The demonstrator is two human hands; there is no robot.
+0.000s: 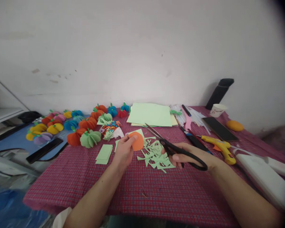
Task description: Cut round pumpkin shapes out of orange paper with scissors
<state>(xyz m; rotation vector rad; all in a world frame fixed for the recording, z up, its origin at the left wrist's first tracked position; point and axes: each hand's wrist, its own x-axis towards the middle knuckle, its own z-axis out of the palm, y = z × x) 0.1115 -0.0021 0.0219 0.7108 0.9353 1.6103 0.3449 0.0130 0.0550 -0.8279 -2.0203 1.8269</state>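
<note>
My left hand (123,151) pinches an orange paper circle (137,141) by its left edge, with light green paper showing behind it. In my right hand (188,154) is a pair of black-handled scissors (167,143), their blades pointing up and left toward the circle but apart from it. The blades look slightly parted. Under and beside the scissors lies a heap of light green paper scraps (156,155). A small stack of green paper rectangles (104,154) rests left of my left hand.
Several folded-paper pumpkins (90,138) crowd the left side. Green sheets (150,114) lie at the back by the wall. On the right are a yellow glue gun (219,146), a phone (219,129), a paper cup (218,110) and a white box (263,177).
</note>
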